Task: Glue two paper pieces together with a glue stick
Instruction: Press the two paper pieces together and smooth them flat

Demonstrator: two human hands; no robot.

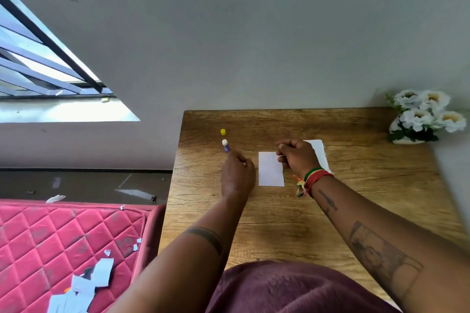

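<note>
A purple glue stick (225, 146) with its white tip bared stands on the wooden table (279, 211), and my left hand (237, 175) grips its lower end. Its yellow cap (223, 131) stands apart just behind it. A small white paper piece (270, 169) lies flat in the middle of the table. My right hand (297, 156) pinches the right edge of that piece between thumb and fingers. A second white paper piece (321, 152) lies behind and right of it, mostly hidden under my right hand and wrist.
A white vase of white flowers (424, 117) stands at the table's far right corner against the grey wall. Left of the table is a red quilted mattress (63, 244) strewn with paper scraps (84, 287). A barred window (45, 63) is at far left.
</note>
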